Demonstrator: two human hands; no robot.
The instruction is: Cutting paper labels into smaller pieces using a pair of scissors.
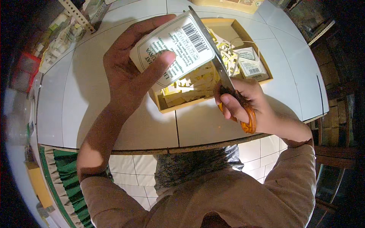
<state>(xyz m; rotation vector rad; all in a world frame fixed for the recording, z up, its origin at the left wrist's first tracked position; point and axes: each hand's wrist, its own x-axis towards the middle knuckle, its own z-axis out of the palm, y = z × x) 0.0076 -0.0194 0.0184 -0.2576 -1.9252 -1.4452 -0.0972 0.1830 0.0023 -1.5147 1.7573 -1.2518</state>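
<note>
My left hand [128, 59] holds a white printed label [185, 54] with a green border, a barcode and writing, its thumb pressed on the face. My right hand [248, 97] grips scissors [249, 122] by their orange handles. The dark scissor blades [209, 37] run along the label's right edge; whether they are parted I cannot tell. Under both hands lies a shallow yellow cardboard box [239, 28]. Paper offcuts [228, 54], white and yellow, fill much of it. Cut labels [252, 67] are stacked in its right corner.
The box rests on a white tiled table [148, 128], whose front edge is close to my body. Another cardboard box [233, 4] stands at the far side. Perforated metal shelf posts [77, 15] and packed goods flank the left. A red plastic container [27, 71] sits at far left.
</note>
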